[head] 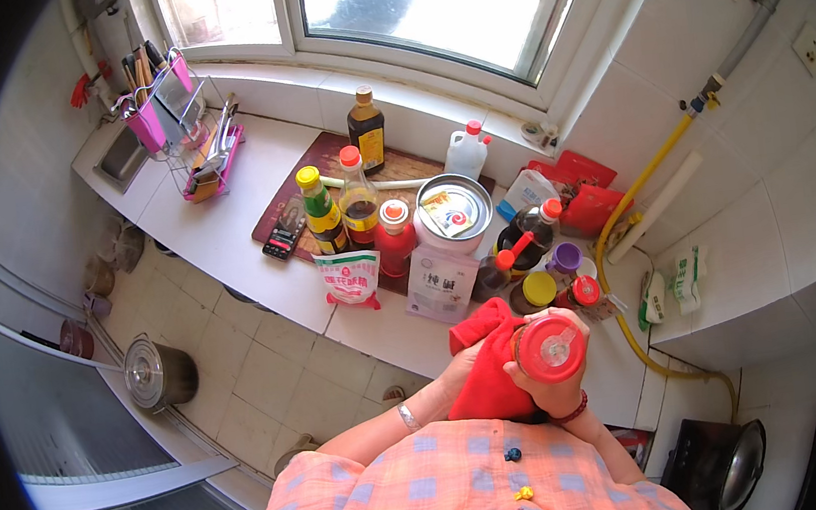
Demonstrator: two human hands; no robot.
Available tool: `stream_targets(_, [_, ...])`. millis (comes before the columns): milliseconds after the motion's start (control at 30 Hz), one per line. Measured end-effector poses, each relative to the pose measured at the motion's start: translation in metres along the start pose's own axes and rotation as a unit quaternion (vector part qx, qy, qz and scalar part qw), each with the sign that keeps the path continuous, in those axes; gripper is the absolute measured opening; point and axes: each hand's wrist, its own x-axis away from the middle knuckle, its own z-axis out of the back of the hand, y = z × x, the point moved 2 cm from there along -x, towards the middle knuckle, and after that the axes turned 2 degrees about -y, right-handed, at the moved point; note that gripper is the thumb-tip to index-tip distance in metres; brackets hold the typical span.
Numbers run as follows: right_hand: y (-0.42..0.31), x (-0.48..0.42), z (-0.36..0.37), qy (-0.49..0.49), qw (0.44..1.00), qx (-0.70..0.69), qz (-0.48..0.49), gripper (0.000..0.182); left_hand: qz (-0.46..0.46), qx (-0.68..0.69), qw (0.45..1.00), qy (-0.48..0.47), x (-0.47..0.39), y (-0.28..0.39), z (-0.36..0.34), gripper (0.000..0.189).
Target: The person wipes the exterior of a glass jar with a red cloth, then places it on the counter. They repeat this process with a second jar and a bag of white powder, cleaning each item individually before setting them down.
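Observation:
My right hand grips a jar with a red lid, held upright close in front of my chest. A red cloth lies against the jar's left side, and my left hand holds it, with the fingers mostly covered by the fabric. Just beyond the jar, on the white counter, stand a jar with a yellow lid and a small jar with a red lid. A white packet with writing stands upright beyond the cloth.
Several sauce bottles, a large round tin and a phone rest on or near a wooden board. A wire utensil rack stands far left. A yellow gas hose runs down the right. A lidded pot sits low at left.

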Motion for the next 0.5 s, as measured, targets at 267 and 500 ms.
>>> stream_targets(267, [0.004,0.000,0.005,0.028,0.989,-0.086,-0.121,0.071,-0.082,-0.316,0.926,0.189,0.008,0.006,0.019,0.036])
stream_targets(500, [0.021,0.000,0.015,-0.018,0.993,-0.043,-0.112,0.077,-0.003,0.001,0.999,0.051,0.014,0.012,-0.028,0.046])
